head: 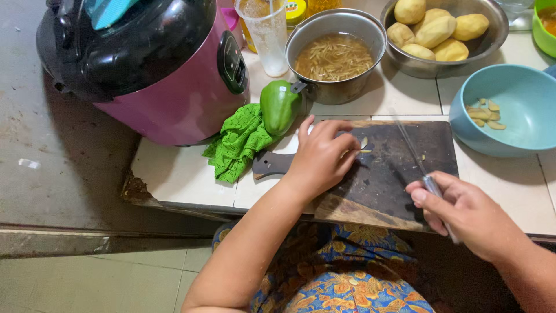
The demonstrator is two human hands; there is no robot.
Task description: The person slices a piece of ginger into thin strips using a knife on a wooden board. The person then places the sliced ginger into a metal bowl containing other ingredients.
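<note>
Rt hand [472, 215] grips knife [425, 177]; pot [336, 55], pepper [280, 106] behind board [394, 174].

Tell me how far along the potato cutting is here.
Done: strips soak in the steel pot, slices lie in the blue bowl. In hand: left hand gathers slices on the dark cutting board; right hand holds the knife. Left: peeled potatoes fill the steel bowl.

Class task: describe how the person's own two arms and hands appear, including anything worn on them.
Both forearms are bare, with no sleeves in view. The left hand and right hand wear no gloves; no rings, watch or bracelets are visible.
</note>
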